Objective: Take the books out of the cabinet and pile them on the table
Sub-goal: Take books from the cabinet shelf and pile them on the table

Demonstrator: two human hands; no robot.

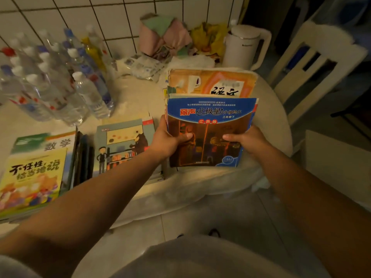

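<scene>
Your left hand (170,140) and right hand (244,140) are clamped on a bundle of books (208,133), upright on the table (140,97), right of the bear-cover book (123,145). Square edges, then lay flat.

Glossy paper book covers (208,129), clear plastic bottles (50,81)

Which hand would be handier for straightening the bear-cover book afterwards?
Left, probably. The left hand grips the blue-covered book bundle on the side beside the grey bear-cover book; the right hand is farther.
</scene>
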